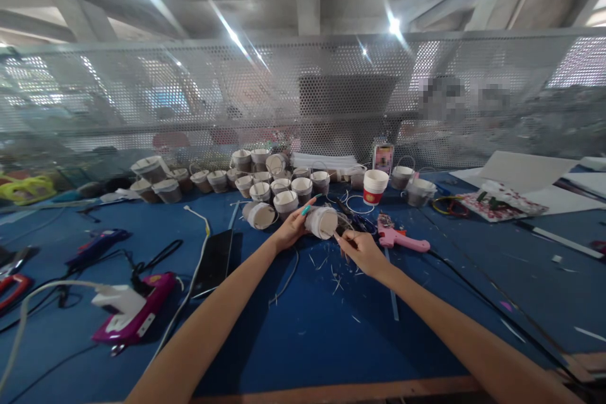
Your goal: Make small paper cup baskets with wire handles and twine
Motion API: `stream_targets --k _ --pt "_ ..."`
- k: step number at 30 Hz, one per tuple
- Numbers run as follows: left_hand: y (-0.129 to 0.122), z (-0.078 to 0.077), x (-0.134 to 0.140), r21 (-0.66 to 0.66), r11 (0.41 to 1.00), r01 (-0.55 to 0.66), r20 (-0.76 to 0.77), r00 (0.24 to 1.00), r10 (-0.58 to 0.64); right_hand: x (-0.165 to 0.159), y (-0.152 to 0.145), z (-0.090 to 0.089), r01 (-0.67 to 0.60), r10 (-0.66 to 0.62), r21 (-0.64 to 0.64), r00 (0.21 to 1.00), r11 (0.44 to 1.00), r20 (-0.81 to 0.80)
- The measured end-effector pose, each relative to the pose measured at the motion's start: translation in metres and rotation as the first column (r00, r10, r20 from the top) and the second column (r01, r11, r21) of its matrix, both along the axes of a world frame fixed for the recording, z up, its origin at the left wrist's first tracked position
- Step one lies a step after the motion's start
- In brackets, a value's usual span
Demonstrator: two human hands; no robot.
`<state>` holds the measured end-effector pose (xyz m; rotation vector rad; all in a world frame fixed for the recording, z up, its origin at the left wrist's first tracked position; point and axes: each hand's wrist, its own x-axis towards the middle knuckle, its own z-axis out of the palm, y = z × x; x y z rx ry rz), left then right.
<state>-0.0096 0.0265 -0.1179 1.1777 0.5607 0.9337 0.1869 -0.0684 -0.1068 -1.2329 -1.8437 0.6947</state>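
My left hand (294,227) is wrapped round a small grey-white bucket (322,222), tipped on its side above the blue table with a pale round end towards me. At the bucket's right edge, the fingers of my right hand (360,251) are pinched together; what they hold, if anything, is too small to make out. Another small bucket (260,216) lies on its side to the left. Behind my hands stand several like it, among them a bucket with a pale inside (286,203). A pink glue gun (402,241) rests right of my right hand.
A red-and-white paper cup (375,187) stands behind the glue gun. On the left lie a black phone (214,263), a purple power strip (137,312) with cables, and red-handled scissors (16,284). White scraps (337,281) litter the blue table (322,341). A perforated metal screen (345,98) rises behind.
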Motion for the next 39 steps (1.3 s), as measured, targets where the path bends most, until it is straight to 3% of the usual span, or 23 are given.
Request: stream_targets --k 7,11,17,21,26,30,33,36,39 --pt "0.001 -0.001 -0.001 -0.002 1.0 0.012 0.017 1.0 -0.012 0.004 0.0 -0.001 0.022 -0.022 -0.001 0.992 1.0 0.125" --pt "0.006 -0.005 -0.002 -0.026 1.0 0.007 0.074 0.997 -0.005 0.011 0.0 -0.001 0.091 -0.112 0.114 0.974 0.989 0.197" --pt "0.003 -0.003 -0.003 -0.094 0.996 -0.004 0.206 0.978 0.024 0.017 0.005 -0.01 0.084 -0.118 0.212 0.981 0.974 0.152" --pt "-0.011 0.013 0.004 -0.079 0.997 -0.022 0.234 0.971 0.04 0.014 0.008 -0.016 0.088 -0.143 0.263 0.97 0.961 0.197" --pt "-0.022 0.041 0.014 -0.097 0.979 -0.181 0.225 0.954 0.198 0.012 0.008 -0.016 0.138 -0.322 0.461 0.88 0.877 0.348" --pt "-0.03 0.07 0.006 -0.004 0.952 -0.307 0.177 0.936 0.303 0.013 0.01 -0.011 -0.003 -0.23 0.462 0.863 0.887 0.449" --pt "-0.035 0.087 -0.006 0.089 0.887 -0.453 0.192 0.882 0.431 0.007 0.018 -0.007 -0.087 -0.148 0.452 0.876 0.888 0.459" --pt "-0.034 0.093 -0.012 0.111 0.829 -0.548 0.21 0.828 0.519 -0.008 0.033 -0.004 -0.164 -0.067 0.406 0.865 0.899 0.498" --pt "-0.031 0.092 -0.01 0.09 0.827 -0.555 0.214 0.822 0.528 -0.02 0.043 -0.001 -0.132 -0.067 0.29 0.807 0.948 0.586"
